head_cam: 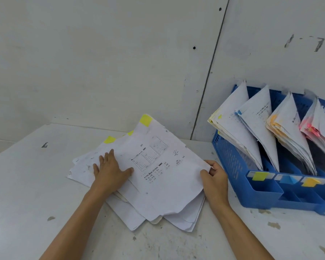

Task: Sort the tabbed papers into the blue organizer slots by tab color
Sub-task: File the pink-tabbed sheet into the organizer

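Four slots counted in blue organizer at right of white table, each already stocked with leaning sheets. Noted colour markers along front lip: yellow label, then blue, orange, pink. Found loose pile of tabbed papers fanned at table centre, just left of organizer.

Saw left hand pressed flat on pile, fingers straight and slightly spread, thumb out. Judged as pinning lower sheets while freeing just one.

Saw right hand pinching right edge of top sheet, thumb above, fingers curled beneath. Spotted yellow tab at far corner of that sheet, so likely bound for leftmost, yellow-marked slot. Logged further yellow tabs poking out behind.
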